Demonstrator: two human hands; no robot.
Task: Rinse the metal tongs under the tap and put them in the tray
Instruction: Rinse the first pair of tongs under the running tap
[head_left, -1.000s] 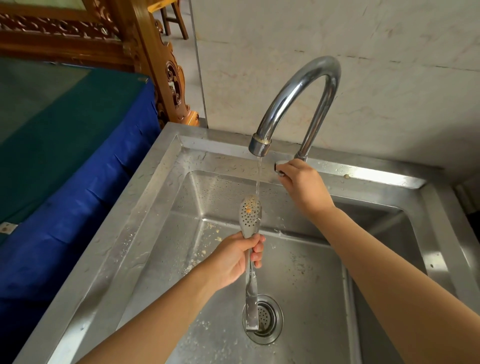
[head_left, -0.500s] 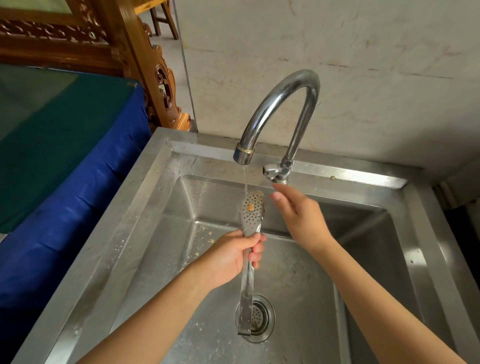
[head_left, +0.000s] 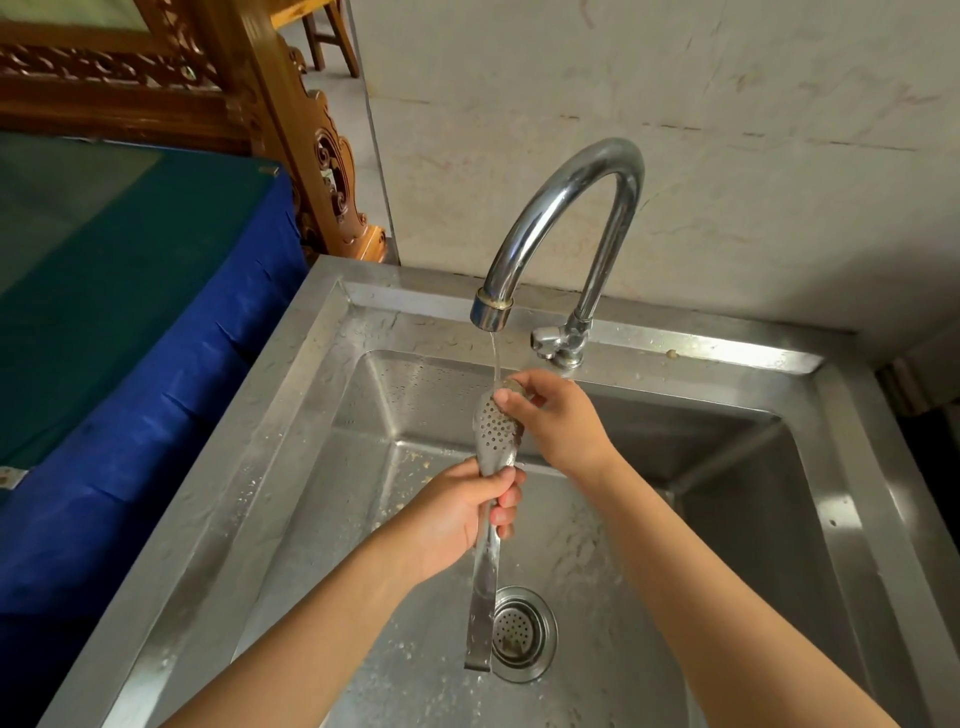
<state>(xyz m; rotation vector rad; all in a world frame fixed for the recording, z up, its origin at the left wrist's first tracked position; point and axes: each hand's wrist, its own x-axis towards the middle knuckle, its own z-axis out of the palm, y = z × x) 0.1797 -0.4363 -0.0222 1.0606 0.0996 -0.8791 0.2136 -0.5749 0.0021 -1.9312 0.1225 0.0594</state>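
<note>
Left hand (head_left: 457, 514) clenched round metal tongs (head_left: 491, 499), perforated head just above the fingers, under the tap's (head_left: 566, 208) thin stream. Right hand (head_left: 556, 421) pinching the tip. Below: sink (head_left: 363, 322) holding crumbs, drain strainer (head_left: 519, 631).

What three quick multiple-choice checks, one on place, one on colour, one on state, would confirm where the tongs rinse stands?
1. Where is the tongs' perforated head?
A. Lying on the drain
B. Under the spout, over the basin
C. On the cloth-covered table

2. What colour is the cloth left of the sink?
A. Red
B. White
C. Blue

3. What is the tap doing?
A. Running a thin stream
B. Shut off
C. Spraying sideways

Answers: 1 B, the left hand holds the handle upright while the right hand pinches the tip below the spout. 2 C, blue fabric hangs beside the sink. 3 A, a narrow stream falls from the spout onto the tip.
</note>
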